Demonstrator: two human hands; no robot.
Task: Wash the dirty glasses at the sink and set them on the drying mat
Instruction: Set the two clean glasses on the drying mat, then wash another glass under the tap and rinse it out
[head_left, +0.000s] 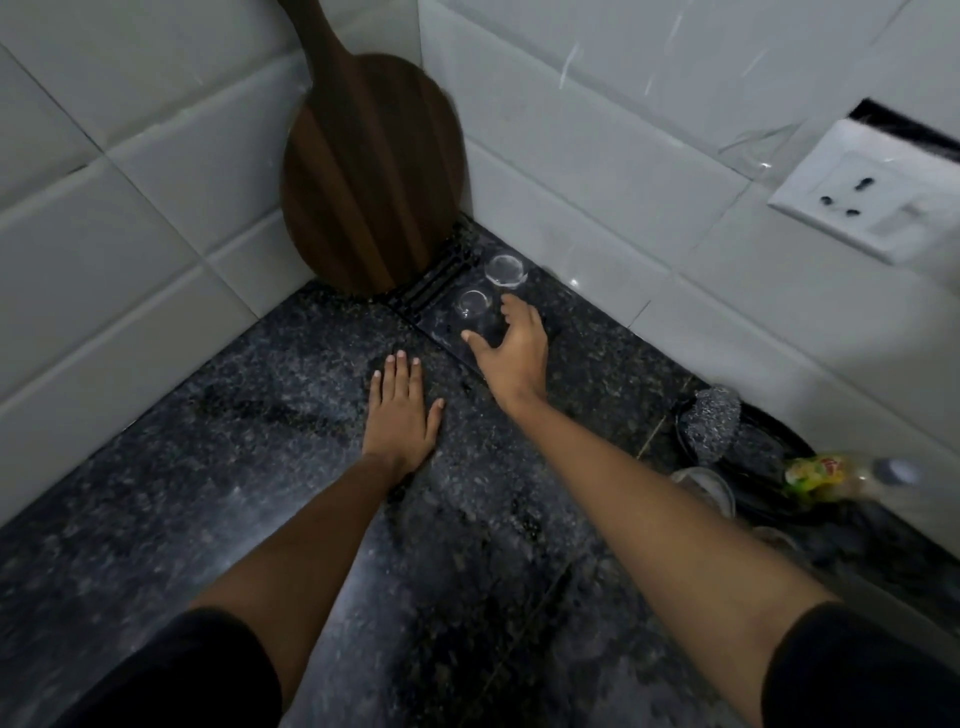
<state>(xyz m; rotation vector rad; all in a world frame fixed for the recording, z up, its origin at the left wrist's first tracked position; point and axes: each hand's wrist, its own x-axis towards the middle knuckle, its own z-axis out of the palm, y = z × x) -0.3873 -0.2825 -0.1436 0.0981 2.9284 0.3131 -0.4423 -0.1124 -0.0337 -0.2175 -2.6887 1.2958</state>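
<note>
Glass (474, 307) upside-down on mat (441, 322), between right hand (511, 348) fingers (511, 306).

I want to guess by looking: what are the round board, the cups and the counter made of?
Board: probably wood, dark brown stripes like grain, smooth matt. Cups: see-through, shiny rims, so glass most likely, maybe clear plastic. Counter: black speckled, glossy, looks like polished granite.

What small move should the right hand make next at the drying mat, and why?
Probably let go and draw back. The right hand curls round a glass that seems to stand on the drying mat beside two other glasses. The left hand lies flat on the counter.
</note>
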